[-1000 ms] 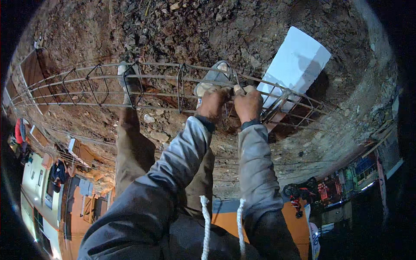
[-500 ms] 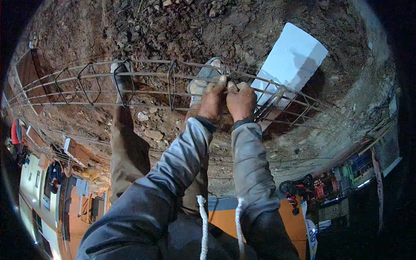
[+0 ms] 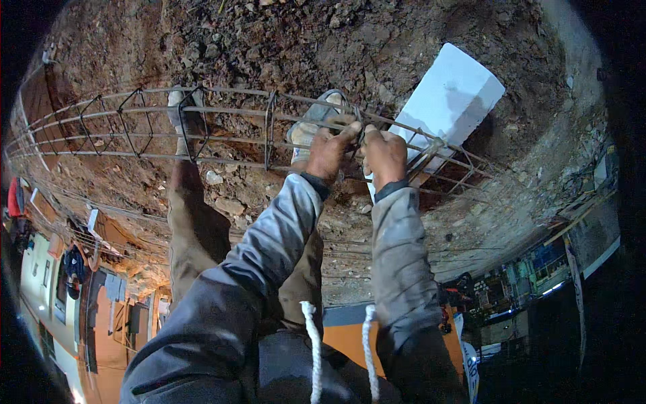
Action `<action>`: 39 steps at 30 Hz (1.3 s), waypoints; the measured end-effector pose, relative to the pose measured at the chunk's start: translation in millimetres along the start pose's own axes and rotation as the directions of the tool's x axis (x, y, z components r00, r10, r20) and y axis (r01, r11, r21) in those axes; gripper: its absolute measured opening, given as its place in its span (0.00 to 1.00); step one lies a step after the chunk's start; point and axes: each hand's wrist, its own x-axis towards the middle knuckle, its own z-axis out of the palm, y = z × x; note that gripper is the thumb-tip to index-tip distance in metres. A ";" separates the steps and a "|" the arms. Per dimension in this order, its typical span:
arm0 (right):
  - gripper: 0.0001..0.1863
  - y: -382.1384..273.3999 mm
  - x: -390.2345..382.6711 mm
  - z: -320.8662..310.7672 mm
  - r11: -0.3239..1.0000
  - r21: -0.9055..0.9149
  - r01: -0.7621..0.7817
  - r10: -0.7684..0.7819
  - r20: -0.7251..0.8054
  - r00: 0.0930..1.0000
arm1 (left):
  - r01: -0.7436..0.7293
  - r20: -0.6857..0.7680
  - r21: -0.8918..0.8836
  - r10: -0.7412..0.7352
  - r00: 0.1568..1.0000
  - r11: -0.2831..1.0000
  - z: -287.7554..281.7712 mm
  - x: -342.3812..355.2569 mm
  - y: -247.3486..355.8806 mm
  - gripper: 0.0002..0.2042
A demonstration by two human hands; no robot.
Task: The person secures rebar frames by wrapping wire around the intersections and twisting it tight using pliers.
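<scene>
Head view, looking down past my sleeves. The steel cage point(image 3: 232, 110), long bars joined by squarish stirrups, runs across in front of me from far left to right, above dark, broken ground point(image 3: 282, 40). Both hands are at it, right of its middle. Left grip point(image 3: 330, 153): narrow, thumb and fingers closed on the cage near a stirrup. Right grip point(image 3: 386, 155): just beside the left, curled tight, fingertips turned under; cannot tell what it pinches there.

The cage is open framing; through its bars I see soil, my left shoe point(image 3: 186, 111) and my right shoe point(image 3: 306, 131).

Right of my hands, a white box-shaped piece point(image 3: 451, 87) lies slantwise on the ground. Its upper part shows clear of the cage, its lower part behind the bars; a shadow crosses its face. Hollow or solid, cannot tell, so contents unknown.

Far left, a brown panel point(image 3: 46, 111) sits by the cage's end. Below it, another brown piece with a pale edge point(image 3: 102, 232); box or board, too small to tell. A person in dark clothing point(image 3: 75, 264) is near that.

Pale stones point(image 3: 229, 205) lie near my left leg. Two white cords point(image 3: 314, 350) hang from my jacket. Orange wall point(image 3: 353, 342) behind, lower edge.
</scene>
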 end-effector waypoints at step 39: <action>0.15 56.9 -42.1 -30.9 0.976 0.209 0.055 -0.060 0.018 0.998 | 0.083 0.059 0.322 -0.107 0.992 0.943 -21.6 12.1 -5.7 0.17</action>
